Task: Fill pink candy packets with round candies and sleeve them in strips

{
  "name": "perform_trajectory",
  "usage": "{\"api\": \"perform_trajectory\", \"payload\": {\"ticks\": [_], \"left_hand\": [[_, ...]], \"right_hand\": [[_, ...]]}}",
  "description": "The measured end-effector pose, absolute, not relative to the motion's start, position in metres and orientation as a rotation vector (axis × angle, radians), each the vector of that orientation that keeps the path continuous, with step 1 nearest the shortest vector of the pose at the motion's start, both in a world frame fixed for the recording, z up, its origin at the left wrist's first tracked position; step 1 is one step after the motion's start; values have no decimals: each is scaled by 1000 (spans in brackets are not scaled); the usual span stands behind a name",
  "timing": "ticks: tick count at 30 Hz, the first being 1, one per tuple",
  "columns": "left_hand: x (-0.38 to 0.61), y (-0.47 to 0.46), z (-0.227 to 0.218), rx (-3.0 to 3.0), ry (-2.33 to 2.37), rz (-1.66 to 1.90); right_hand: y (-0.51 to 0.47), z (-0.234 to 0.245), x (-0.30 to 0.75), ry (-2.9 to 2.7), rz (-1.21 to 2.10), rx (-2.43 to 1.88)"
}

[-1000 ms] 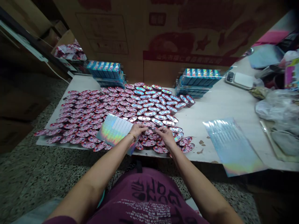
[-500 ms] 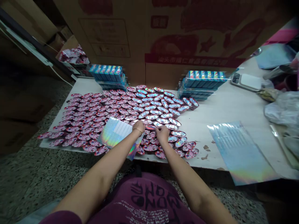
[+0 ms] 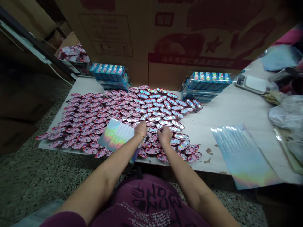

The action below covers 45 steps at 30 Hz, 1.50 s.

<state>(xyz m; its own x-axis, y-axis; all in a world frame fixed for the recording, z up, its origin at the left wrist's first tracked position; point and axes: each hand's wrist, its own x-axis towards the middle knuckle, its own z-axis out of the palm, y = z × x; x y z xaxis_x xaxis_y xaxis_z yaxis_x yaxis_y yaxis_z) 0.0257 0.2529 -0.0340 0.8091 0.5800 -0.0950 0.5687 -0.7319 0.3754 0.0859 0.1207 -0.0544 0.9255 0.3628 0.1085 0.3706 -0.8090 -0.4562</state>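
Many oval red-and-pink boxes (image 3: 113,112) stand packed together on the table, some topped with shiny silver-blue oval stickers. My left hand (image 3: 141,128), a bracelet at its wrist, is closed low over the boxes, its fingertips at a silver-topped one. Close by on the right, my right hand (image 3: 165,135) is curled with its fingertips together at the same row. What either hand pinches is too small or hidden to make out. A holographic sticker sheet (image 3: 115,135) lies on the boxes under my left wrist, partly covered by the hand and forearm.
Wrapped stacks of blue boxes (image 3: 110,75) stand at the back left, with more blue boxes (image 3: 208,83) at back right. A large carton (image 3: 146,37) rises behind. Another holographic sheet (image 3: 246,157) overhangs the front edge. A white device (image 3: 254,84) and plastic bags (image 3: 287,110) sit far right.
The small reddish strip stretched between my fingertips no longer shows there; a silvery oval top is visible between the hands instead. Both hands have barely moved.
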Motion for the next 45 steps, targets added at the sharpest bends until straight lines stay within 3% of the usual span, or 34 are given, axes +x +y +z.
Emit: {"api": "perform_trajectory", "payload": {"ticks": [6,12,18,27,32,39,43,45], "left_hand": [[-47,344,-2,2607,880,467],[-102,434,-17,2187,939,170],[-98,420,-51,2066,858,211],[-99,383,-36,1477,903,367],[-98,379,-38,1527,910,361],[-96,411,-36,2017,1070,346],[-98,402,-16,2157,967,547],[-95,376,-4,2002,752,485]], "right_hand": [[128,-45,64,-1125,-72,-2278],[197,-27,18,-1407,64,-2142],[252,-25,0,-1432,116,-2344],[250,-47,-18,-1619,-75,-2358],[249,-45,-32,-1205,7,-2152],[236,-21,-40,-423,688,-1538],[202,-3,-31,-262,686,-1357],[184,1,-22,-204,691,-1313]]}}
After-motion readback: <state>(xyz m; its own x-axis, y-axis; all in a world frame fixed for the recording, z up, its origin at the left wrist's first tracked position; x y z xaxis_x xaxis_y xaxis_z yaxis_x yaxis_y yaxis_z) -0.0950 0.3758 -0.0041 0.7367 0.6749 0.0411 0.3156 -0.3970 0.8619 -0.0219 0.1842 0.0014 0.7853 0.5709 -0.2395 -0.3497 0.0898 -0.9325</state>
